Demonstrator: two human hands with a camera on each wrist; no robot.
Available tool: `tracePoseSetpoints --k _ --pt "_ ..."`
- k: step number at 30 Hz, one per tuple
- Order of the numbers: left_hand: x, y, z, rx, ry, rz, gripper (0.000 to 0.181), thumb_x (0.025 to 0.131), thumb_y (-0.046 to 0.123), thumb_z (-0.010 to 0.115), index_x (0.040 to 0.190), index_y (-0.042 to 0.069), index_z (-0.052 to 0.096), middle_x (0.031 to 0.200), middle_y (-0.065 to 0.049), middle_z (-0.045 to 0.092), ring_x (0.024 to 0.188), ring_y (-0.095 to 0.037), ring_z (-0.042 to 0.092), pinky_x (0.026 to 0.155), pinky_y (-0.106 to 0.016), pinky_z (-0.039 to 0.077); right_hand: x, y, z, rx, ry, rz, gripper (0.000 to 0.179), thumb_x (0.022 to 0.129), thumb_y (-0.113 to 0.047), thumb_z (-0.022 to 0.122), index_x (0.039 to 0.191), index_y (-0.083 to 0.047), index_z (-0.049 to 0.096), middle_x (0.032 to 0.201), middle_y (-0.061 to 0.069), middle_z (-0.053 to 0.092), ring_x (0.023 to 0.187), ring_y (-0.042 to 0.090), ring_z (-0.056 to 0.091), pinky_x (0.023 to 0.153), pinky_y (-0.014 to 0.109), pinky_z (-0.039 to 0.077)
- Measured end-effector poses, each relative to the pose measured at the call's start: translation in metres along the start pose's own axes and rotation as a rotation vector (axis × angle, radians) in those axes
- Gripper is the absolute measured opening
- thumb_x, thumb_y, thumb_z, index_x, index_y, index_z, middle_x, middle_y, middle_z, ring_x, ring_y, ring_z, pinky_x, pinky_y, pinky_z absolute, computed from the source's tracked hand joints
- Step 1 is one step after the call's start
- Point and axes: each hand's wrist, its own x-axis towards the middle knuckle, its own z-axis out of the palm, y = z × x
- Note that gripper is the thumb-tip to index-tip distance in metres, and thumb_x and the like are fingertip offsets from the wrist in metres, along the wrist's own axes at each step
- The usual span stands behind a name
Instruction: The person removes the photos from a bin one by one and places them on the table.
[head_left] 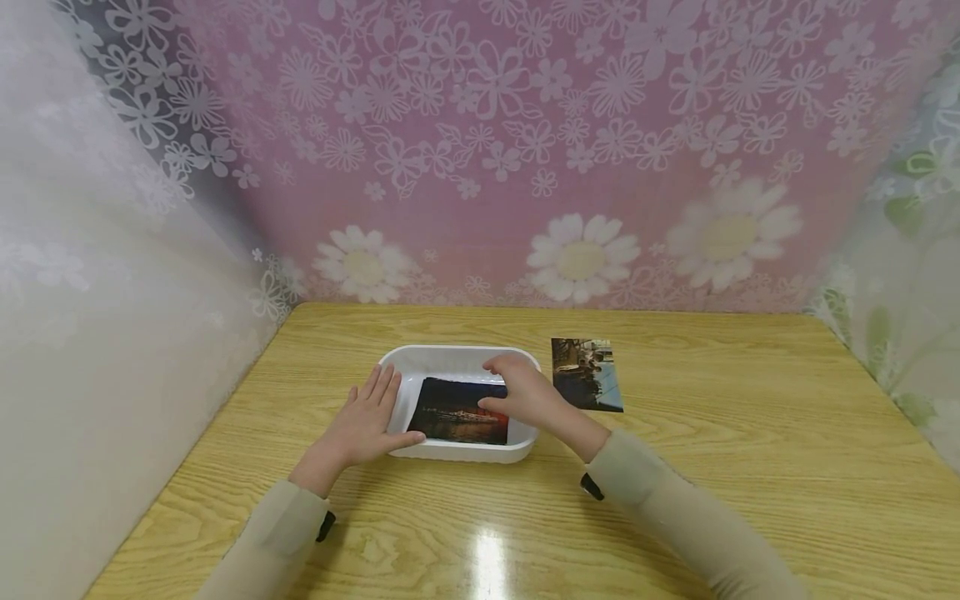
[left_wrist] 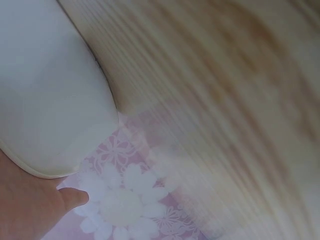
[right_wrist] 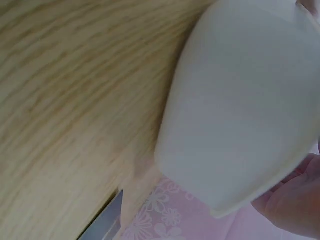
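Note:
A white plastic basin (head_left: 461,452) with rounded corners stands on the wooden table. Inside it lies a dark photo (head_left: 457,417) of a lit-up night scene, with reddish light at its right side. My left hand (head_left: 363,427) rests on the basin's left end, fingers straight and thumb spread along the front rim. From the right, my right hand (head_left: 528,393) reaches over the rim, thumb and fingers apart above the photo's right part. In the right wrist view, the basin's outer wall (right_wrist: 235,110) hides most of that hand.
A second photo (head_left: 588,375), dark with a blue patch, lies on the table just right of the basin. The wooden table (head_left: 720,467) extends in front and to both sides. A pink flowered curtain (head_left: 480,167) hangs behind the table's far edge.

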Motion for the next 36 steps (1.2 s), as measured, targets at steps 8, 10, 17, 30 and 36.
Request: tracePoseSetpoints --k 8,10,17,30,36 --pt "0.0 0.0 0.001 0.014 -0.006 -0.003 0.099 0.078 0.069 0.04 0.14 -0.003 0.012 0.145 -0.019 0.005 0.132 -0.031 -0.002 0.099 -0.057 0.013 0.005 0.001 0.016 -0.121 -0.086 0.014 0.061 0.077 -0.033 0.069 0.125 -0.002 0.047 0.121 0.013 0.049 0.11 0.026 0.046 0.087 0.037 0.04" --pt "0.0 0.0 0.001 0.019 -0.005 -0.003 0.099 0.078 0.069 0.04 0.14 -0.003 0.012 0.145 -0.018 0.005 0.132 -0.031 -0.002 0.099 -0.057 0.013 0.006 0.002 0.019 -0.165 -0.106 0.014 0.063 0.077 -0.035 0.068 0.126 -0.003 0.046 0.122 0.013 0.048 0.11 0.026 0.046 0.087 0.036 0.04" --pt "0.001 0.0 0.002 0.011 0.003 -0.002 0.099 0.078 0.069 0.04 0.14 -0.003 0.012 0.145 -0.019 0.005 0.132 -0.032 -0.002 0.098 -0.057 0.014 0.009 0.002 0.025 -0.278 -0.198 -0.011 0.074 0.076 -0.043 0.066 0.13 0.0 0.041 0.125 0.016 0.045 0.114 0.029 0.042 0.089 0.039 0.038" --pt "0.001 -0.002 0.003 0.022 0.017 0.011 0.1 0.077 0.069 0.041 0.14 -0.004 0.014 0.145 -0.02 0.006 0.132 -0.033 0.0 0.098 -0.057 0.015 0.013 0.004 0.031 -0.387 -0.353 0.032 0.09 0.071 -0.054 0.064 0.134 0.003 0.032 0.132 0.018 0.038 0.121 0.028 0.036 0.096 0.039 0.032" --pt "0.001 -0.001 0.002 0.022 0.018 0.01 0.1 0.077 0.069 0.041 0.14 -0.004 0.014 0.145 -0.02 0.007 0.132 -0.033 0.0 0.098 -0.057 0.015 0.017 0.006 0.035 -0.398 -0.4 0.099 0.092 0.071 -0.055 0.063 0.136 0.001 0.03 0.134 0.017 0.036 0.122 0.028 0.034 0.096 0.043 0.03"
